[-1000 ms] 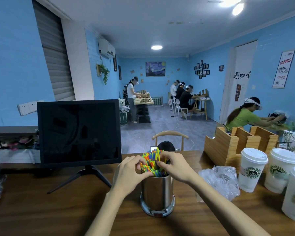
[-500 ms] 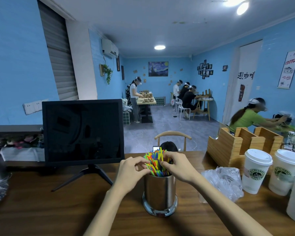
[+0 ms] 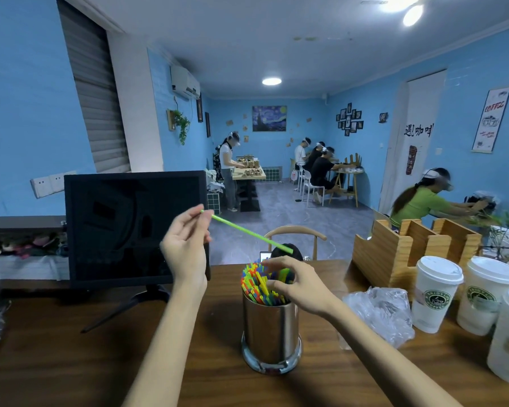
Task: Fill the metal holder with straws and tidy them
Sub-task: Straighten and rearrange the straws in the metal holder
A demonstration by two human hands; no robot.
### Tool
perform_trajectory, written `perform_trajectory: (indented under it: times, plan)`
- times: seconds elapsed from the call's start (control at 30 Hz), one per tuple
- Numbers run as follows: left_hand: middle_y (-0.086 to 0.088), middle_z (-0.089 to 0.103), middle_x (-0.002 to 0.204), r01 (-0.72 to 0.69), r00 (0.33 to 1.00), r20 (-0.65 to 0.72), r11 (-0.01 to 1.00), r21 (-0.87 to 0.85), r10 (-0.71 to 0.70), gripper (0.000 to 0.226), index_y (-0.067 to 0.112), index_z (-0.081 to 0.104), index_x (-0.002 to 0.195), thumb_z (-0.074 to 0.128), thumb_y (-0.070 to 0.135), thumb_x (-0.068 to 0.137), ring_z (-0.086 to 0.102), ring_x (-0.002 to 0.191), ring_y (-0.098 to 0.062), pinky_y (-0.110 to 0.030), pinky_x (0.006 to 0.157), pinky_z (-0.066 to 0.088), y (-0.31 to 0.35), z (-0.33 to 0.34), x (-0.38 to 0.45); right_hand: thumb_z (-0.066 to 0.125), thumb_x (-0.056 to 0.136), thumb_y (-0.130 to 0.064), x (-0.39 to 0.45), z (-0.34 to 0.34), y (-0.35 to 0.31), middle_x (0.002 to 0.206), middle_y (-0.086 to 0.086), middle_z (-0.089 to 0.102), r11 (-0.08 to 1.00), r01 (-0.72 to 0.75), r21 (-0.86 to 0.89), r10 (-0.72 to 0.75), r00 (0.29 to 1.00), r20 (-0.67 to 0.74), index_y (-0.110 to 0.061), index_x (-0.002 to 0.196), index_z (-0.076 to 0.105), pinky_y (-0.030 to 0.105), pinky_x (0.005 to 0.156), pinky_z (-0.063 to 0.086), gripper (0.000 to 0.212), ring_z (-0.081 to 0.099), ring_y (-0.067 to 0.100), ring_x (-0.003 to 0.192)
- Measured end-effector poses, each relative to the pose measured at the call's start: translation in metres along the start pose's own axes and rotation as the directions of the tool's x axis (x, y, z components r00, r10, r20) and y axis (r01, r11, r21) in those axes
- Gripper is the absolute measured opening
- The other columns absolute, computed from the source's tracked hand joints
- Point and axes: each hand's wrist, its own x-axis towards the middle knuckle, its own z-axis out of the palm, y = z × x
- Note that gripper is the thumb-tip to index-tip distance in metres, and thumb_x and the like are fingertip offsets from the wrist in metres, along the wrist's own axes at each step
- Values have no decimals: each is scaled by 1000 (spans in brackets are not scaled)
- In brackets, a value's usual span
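A shiny metal holder (image 3: 271, 330) stands on the wooden table (image 3: 71, 362) in front of me, packed with several coloured straws (image 3: 254, 283) that lean left. My left hand (image 3: 185, 245) is raised above and left of the holder and pinches one end of a single green straw (image 3: 247, 231), which slants down to the right over the holder. My right hand (image 3: 300, 284) rests on the right side of the bundle, fingers curled round the straw tops.
A black monitor (image 3: 135, 227) on a stand is at the left. A crumpled plastic bag (image 3: 379, 315), several lidded paper cups (image 3: 435, 292) and a wooden organiser (image 3: 409, 248) crowd the right. A chair back (image 3: 297, 232) shows beyond the table. People work at tables behind.
My left hand has lifted up and to the left, drawing one green straw out of the bundle. My right hand stays on the straws in the holder.
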Motion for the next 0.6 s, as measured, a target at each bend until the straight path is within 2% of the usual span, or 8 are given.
perform_trajectory:
  times: [0.07,0.13,0.2,0.3,0.4,0.43,0.5,0.6]
  plan:
    - [-6,78,95,44,999,-11,997,-56,-45,12,15,74,99,76,9,88,50,56,-8,-18,60,49,3,4,3,78,88,-36,1,-2,-6,111,-16,75,987,13,162,-9,1000,-29,-30,114,76,26,97,51,27,65,-1,112]
    - [-4,77,93,91,996,27,995,-30,-91,11,15,73,97,76,8,88,52,58,-7,-17,61,50,-3,6,0,79,88,-23,2,-8,-14,105,-6,79,921,23,390,13,996,-90,-16,110,79,18,86,52,23,71,4,104]
    - [-1,76,89,120,989,79,992,47,-123,10,15,72,95,76,8,88,57,62,-7,-18,61,51,-13,4,-7,76,87,-20,5,-14,-21,100,4,80,828,45,558,55,985,-161,-6,106,79,19,82,54,24,75,14,95]
    - [-2,74,83,157,960,208,975,155,-188,8,10,69,91,75,6,87,61,66,-12,-21,65,53,-28,-2,-20,70,88,-25,11,-22,-27,97,16,77,641,69,764,146,967,-210,-1,104,76,31,84,56,30,75,27,90]
    - [4,73,78,52,885,408,919,391,-223,14,14,71,85,81,4,82,63,71,-9,-20,68,51,-40,-9,-28,65,94,-19,18,-34,-32,96,17,73,533,121,838,201,943,-264,0,106,71,31,83,58,23,74,24,86]
    - [6,73,79,-11,849,470,880,475,-243,18,19,72,86,83,6,80,61,71,-6,-20,69,50,-45,-12,-29,62,97,-14,19,-38,-33,97,15,74,547,146,824,197,934,-297,-1,107,69,32,83,59,18,75,23,83]
    - [9,69,77,-151,811,522,770,621,-262,23,29,71,86,87,15,76,52,65,-2,-18,65,47,-51,-20,-31,59,101,-6,20,-46,-33,91,8,78,686,172,707,146,919,-365,-4,120,61,35,78,61,20,75,21,78]
    - [9,60,68,-212,773,565,721,660,-290,17,30,69,78,83,20,79,43,58,-5,-17,57,39,-51,-33,-32,64,99,-10,18,-47,-21,85,-5,76,917,186,354,-26,912,-410,-21,151,33,38,72,61,61,72,25,72]
